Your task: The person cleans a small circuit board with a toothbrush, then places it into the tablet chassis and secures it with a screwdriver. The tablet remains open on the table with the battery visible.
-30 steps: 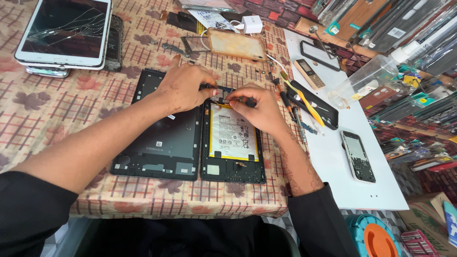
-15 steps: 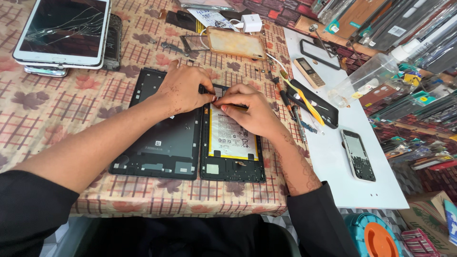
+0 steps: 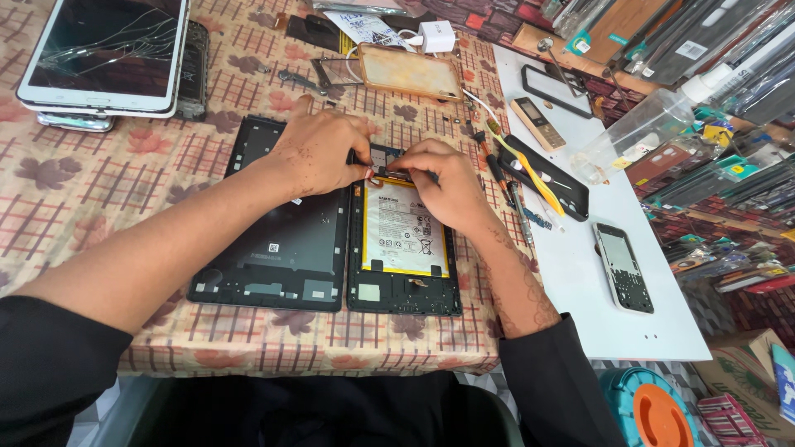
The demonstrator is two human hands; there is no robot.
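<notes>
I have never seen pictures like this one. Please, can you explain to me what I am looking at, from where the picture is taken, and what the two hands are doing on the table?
The picture comes from a camera worn on a person's head, looking down at their own two bare hands. There is no machine here.

On the patterned tablecloth lies an opened tablet, its inside showing a pale battery with a yellow edge. Beside it, to the left, lies the tablet's dark back cover.

The left hand and right hand meet at the top end of the opened tablet, fingertips pinching something small there; it is too small to tell what.

Around them: a white tablet with a cracked screen at top left, a white mat on the right with a small phone on it, and a white charger plug.
</notes>
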